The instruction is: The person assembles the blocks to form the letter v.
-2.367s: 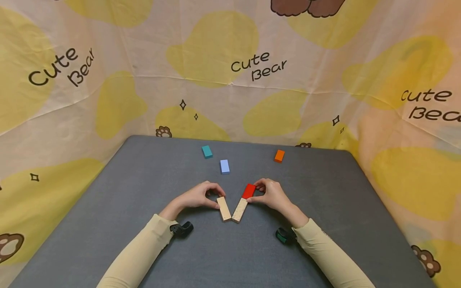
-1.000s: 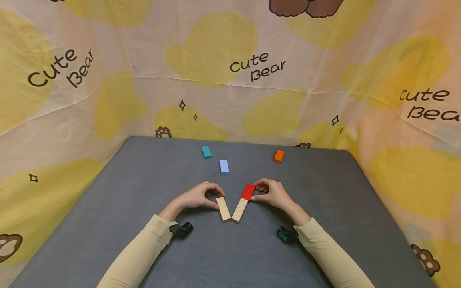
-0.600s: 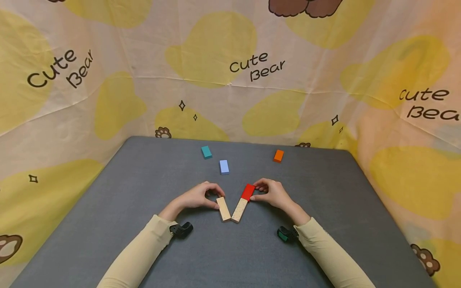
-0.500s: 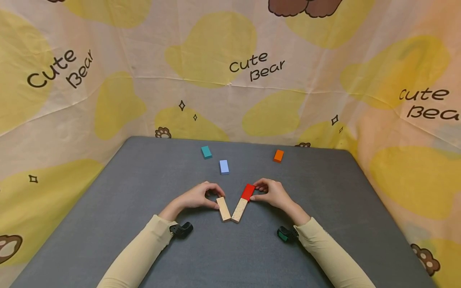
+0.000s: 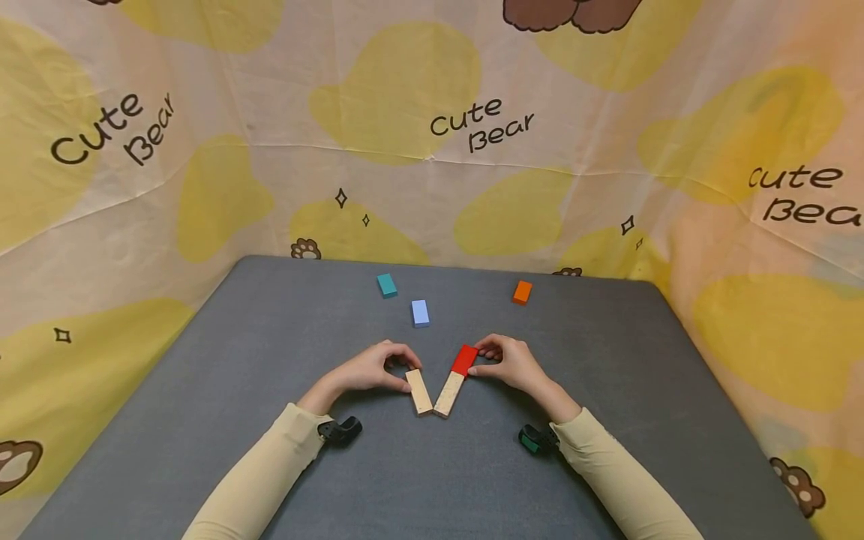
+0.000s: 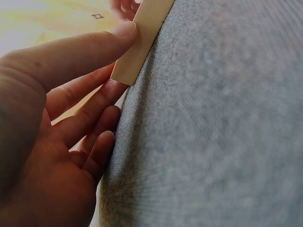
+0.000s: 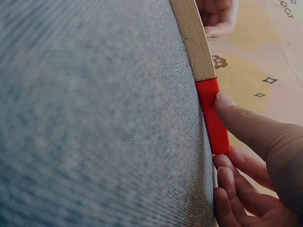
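Note:
Two plain wooden blocks lie on the grey table in a V, their near ends meeting. My left hand (image 5: 371, 367) pinches the left wooden block (image 5: 419, 392) by its far end; in the left wrist view, the thumb (image 6: 124, 29) presses its side and fingertips sit at its end. A red block (image 5: 464, 360) lies end to end with the right wooden block (image 5: 448, 394), continuing its line. My right hand (image 5: 511, 367) holds that red block, thumb on its side and fingers at its far end, as the right wrist view also shows.
Beyond the hands lie a teal block (image 5: 388, 285), a light blue block (image 5: 420, 313) and, farther right, an orange block (image 5: 523, 292). A yellow-patterned cloth (image 5: 405, 97) hangs behind and beside the grey table (image 5: 432, 480). Each wrist wears a dark strapped device.
Since the earliest frame, my right thumb has shifted slightly, from the joint with the wooden block onto the side of the red block. In the later frames both hands and all blocks keep still.

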`<state>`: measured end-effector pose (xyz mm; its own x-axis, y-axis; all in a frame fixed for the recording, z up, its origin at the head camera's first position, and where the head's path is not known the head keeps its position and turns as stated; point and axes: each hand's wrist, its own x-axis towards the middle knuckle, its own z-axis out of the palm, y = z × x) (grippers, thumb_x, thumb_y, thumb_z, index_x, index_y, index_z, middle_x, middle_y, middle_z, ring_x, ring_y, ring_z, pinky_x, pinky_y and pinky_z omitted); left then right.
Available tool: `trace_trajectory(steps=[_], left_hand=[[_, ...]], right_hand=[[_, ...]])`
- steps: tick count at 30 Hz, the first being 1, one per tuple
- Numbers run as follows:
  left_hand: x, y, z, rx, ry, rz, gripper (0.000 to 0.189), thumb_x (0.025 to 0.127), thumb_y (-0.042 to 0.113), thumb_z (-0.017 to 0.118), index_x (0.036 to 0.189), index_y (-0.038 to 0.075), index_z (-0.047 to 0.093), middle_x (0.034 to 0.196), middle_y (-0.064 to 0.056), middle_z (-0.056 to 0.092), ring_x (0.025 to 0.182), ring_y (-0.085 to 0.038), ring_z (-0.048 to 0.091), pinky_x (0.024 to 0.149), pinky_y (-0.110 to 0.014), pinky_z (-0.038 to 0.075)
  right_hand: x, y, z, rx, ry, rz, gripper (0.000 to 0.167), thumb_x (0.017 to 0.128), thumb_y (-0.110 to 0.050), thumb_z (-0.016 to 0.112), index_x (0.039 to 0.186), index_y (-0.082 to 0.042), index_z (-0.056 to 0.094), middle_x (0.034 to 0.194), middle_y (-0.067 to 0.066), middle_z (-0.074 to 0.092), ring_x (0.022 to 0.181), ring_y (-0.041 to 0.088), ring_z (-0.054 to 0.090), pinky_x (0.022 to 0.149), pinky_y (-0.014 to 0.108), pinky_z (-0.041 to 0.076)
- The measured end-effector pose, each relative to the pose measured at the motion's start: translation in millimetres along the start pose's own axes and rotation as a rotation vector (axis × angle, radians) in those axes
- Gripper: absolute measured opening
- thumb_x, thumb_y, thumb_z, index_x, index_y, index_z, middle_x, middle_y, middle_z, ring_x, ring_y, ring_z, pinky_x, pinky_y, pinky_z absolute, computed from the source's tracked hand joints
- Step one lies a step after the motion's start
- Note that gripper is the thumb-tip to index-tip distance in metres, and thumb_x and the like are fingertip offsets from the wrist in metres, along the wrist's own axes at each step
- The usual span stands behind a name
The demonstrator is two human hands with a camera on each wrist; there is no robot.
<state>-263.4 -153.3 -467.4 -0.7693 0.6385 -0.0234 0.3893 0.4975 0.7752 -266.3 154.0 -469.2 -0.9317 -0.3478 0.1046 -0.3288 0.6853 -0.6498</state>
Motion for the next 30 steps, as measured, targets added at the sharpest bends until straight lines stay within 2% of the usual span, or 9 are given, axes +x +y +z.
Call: trace_trajectory(steps=[17, 30], left_hand=[[-0.5, -0.5, 0.1, -0.010, -0.001, -0.002, 0.036, 0.076, 0.030, 0.080, 0.109, 0.026, 0.067, 0.105, 0.011, 0.064, 0.098, -0.015, 0.046, 0.084, -0.031, 0.039], [0.7, -0.7, 0.3, -0.022, -0.001, -0.001, 0.036, 0.075, 0.029, 0.080, 0.108, 0.025, 0.067, 0.104, 0.010, 0.064, 0.099, -0.014, 0.048, 0.085, -0.030, 0.040]], right_hand=[[-1.9, -2.7, -3.0, 0.004, -0.025, 0.010, 0.047, 0.071, -0.037, 0.082, 0.108, -0.013, 0.068, 0.101, 0.002, 0.067, 0.086, 0.013, 0.059, 0.081, 0.034, 0.050], [0.7, 1.5, -2.7, 0.023, -0.030, -0.012, 0.045, 0.071, -0.036, 0.082, 0.108, -0.012, 0.068, 0.099, 0.001, 0.067, 0.085, 0.012, 0.060, 0.079, 0.032, 0.050]])
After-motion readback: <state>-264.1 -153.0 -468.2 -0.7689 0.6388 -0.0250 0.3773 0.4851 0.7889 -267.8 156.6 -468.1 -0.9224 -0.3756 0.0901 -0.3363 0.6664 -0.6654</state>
